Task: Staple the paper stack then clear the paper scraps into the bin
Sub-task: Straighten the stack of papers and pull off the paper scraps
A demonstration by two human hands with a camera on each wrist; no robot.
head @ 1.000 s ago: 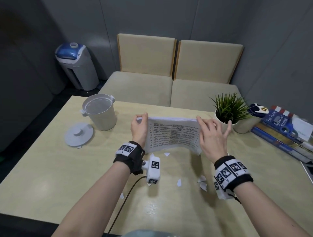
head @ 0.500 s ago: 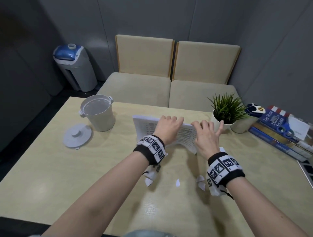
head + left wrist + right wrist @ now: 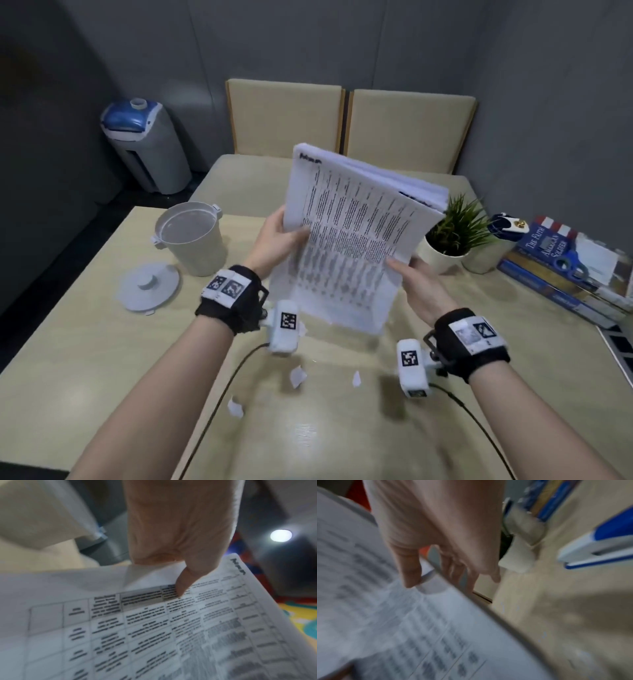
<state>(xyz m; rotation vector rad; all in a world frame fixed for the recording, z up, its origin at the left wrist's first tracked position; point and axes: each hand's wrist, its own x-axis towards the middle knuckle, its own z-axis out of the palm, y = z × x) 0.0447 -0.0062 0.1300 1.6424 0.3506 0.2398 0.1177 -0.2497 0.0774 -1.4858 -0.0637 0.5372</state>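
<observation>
White printed sheets, the paper stack [image 3: 349,236], are up in the air above the table [image 3: 85,342], tilted, top edge toward the chairs [image 3: 346,123]. My left hand [image 3: 277,240] grips the stack's left edge, thumb on the printed face (the left wrist view shows my thumb [image 3: 184,585] pressed on a table cell), remaining fingers hidden behind the paper. My right hand [image 3: 419,284] grips the stack's lower right edge, thumb on top and fingers [image 3: 453,566] curled under the pages, seen in the right wrist view. Both hands clamp the same stack, one per side.

Relative to the stack: the bin [image 3: 191,236] stands on the table to its left, open, with its lid [image 3: 149,286] lying flat on the table just nearer me. Paper scraps [image 3: 297,375] lie on the table below the stack, between my forearms, a few small white bits, apart from each other. To the stack's right sits a potted plant [image 3: 455,233], partly behind the page corner, then a pile of books [image 3: 561,270] with blue-handled scissors [image 3: 572,265] on top. A blue and white object, possibly the stapler [image 3: 599,547] (blurred, can't confirm), shows in the right wrist view on the table to the right of the stack. Behind the bin on the floor stands a grey and blue dispenser [image 3: 144,144].
</observation>
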